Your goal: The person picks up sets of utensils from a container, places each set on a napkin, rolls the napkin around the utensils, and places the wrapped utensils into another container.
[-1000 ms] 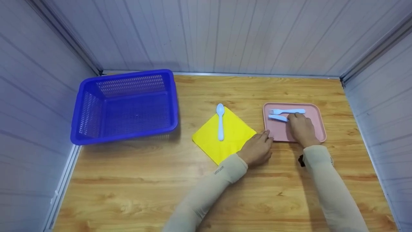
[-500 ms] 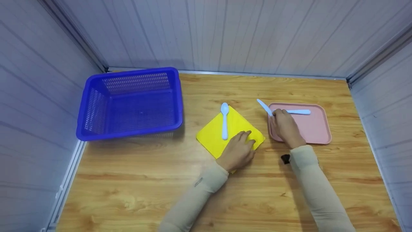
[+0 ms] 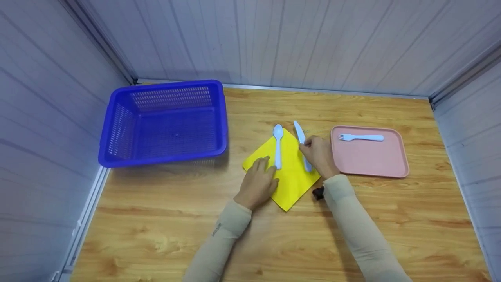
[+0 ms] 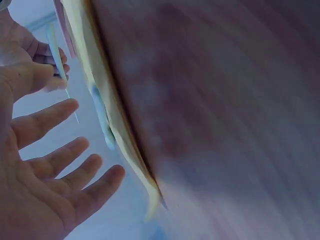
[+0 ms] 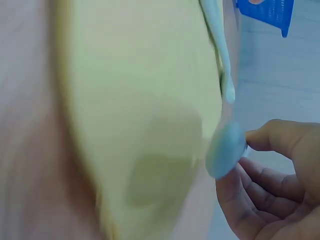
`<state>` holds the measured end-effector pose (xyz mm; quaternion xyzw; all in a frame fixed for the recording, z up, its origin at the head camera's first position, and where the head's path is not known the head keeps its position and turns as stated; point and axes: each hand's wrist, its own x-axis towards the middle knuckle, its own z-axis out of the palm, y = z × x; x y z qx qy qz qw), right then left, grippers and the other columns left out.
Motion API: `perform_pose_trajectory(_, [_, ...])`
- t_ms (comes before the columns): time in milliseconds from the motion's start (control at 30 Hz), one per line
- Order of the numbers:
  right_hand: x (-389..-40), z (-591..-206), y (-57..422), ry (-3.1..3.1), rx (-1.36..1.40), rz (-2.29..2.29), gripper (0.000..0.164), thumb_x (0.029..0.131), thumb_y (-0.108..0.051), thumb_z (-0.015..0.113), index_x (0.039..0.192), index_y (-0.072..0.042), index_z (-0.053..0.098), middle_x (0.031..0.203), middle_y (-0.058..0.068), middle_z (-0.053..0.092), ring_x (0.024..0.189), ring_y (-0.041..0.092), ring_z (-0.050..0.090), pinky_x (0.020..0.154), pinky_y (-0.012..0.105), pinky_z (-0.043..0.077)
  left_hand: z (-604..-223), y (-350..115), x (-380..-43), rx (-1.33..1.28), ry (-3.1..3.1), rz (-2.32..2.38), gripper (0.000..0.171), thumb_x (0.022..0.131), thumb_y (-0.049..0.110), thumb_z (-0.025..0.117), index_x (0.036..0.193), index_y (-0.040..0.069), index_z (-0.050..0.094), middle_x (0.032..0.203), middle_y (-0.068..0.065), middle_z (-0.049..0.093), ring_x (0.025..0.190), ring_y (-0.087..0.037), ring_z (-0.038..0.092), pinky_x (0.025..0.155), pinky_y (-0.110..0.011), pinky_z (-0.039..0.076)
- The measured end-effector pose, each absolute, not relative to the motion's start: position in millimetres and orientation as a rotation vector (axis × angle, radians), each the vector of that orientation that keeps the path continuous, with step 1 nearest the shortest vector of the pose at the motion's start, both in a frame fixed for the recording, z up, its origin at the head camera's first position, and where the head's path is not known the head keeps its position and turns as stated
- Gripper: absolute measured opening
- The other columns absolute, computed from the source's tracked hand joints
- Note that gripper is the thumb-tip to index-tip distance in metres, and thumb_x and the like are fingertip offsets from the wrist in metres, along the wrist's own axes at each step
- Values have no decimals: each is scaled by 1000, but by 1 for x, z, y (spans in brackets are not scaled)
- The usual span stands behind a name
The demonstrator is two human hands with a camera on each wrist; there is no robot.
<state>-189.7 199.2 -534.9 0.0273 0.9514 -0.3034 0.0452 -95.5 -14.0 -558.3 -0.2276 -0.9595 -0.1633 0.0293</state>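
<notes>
A light-blue plastic knife (image 3: 300, 132) is pinched between the thumb and fingers of my right hand (image 3: 320, 156), over the right part of a yellow napkin (image 3: 291, 188). The right wrist view shows its handle end (image 5: 226, 150) raised above the napkin, which bears a shadow. A matching spoon (image 3: 278, 145) lies on the napkin, bowl pointing away, left of the knife. My left hand (image 3: 256, 182) is over the napkin's left corner, close by the spoon's handle; its fingers are spread and hold nothing in the left wrist view.
On the right, a pink tray (image 3: 370, 164) carries a light-blue fork (image 3: 361, 137). A blue perforated basket (image 3: 164, 160) stands at the back left of the wooden table (image 3: 156, 219). Panelled walls (image 3: 274, 43) close in the back and both sides.
My right hand has taken the knife off the tray and carried it left over the napkin, turning it lengthwise. My left hand has moved left from the tray's edge across the napkin.
</notes>
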Motion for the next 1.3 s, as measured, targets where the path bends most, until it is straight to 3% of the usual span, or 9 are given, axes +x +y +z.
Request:
perform_pose_trajectory(167, [-196, -543, 181, 2866, 136, -974, 21, 90, -19, 66, 93, 0, 74, 85, 11, 71, 67, 18, 62, 58, 27, 52, -559, -21, -92, -693, -3051, -420, 38, 96, 28, 67, 124, 2, 67, 138, -23, 51, 127, -39, 49, 101, -48, 47])
perform_pose_trajectory(400, [-200, -555, 167, 2924, 94, -916, 21, 88, -18, 66, 85, 1, 75, 79, 10, 70, 64, 18, 63, 58, 30, 53, -562, -22, -87, -731, -3043, -318, 38, 92, 25, 71, 123, 4, 65, 134, -24, 53, 123, -40, 52, 94, -48, 51])
perform_pose_trajectory(600, [-199, -556, 158, 2920, 102, -900, 22, 91, -18, 66, 80, 0, 72, 72, 8, 66, 59, 18, 60, 53, 29, 49, -562, -22, -87, -725, -3066, -351, 41, 93, 26, 70, 127, 4, 63, 136, -24, 52, 125, -40, 50, 97, -48, 49])
perform_pose_trajectory(833, [-199, -555, 151, 2881, 112, -903, 22, 93, -21, 66, 90, 0, 73, 80, 9, 69, 66, 17, 65, 57, 29, 54, -562, -25, -87, -698, -3115, -362, 42, 94, 27, 69, 129, 5, 62, 139, -23, 50, 128, -40, 48, 102, -48, 46])
perform_pose_trajectory(1300, [-195, -557, 148, 2873, 56, -982, 20, 93, -16, 64, 95, 2, 73, 77, 8, 68, 62, 15, 61, 55, 26, 49, -562, -26, -88, -682, -3159, -389, 45, 96, 28, 67, 134, 6, 59, 143, -22, 47, 132, -39, 45, 106, -48, 42])
